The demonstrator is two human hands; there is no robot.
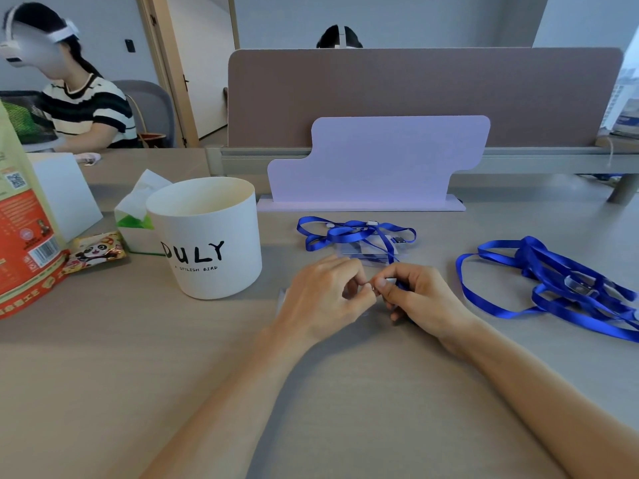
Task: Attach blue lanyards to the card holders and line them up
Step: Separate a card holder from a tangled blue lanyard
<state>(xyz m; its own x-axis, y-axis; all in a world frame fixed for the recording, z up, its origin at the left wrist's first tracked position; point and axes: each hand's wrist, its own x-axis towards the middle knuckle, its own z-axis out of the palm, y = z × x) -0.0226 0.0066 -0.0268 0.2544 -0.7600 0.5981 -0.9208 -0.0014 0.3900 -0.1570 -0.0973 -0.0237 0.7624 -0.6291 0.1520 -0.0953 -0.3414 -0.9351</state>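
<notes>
Presently pinched between both hands [375,288] at table [345,392] centre: blue lanyard [389,252] clip and clear card holder [363,254]. Ribbon limp, tangle-prone; holder light, slippery. Best gripped by clip.

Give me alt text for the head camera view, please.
Left hand and right hand meet at a blue lanyard clip on a desk. Loose lanyards lie right, a white bucket left.
</notes>
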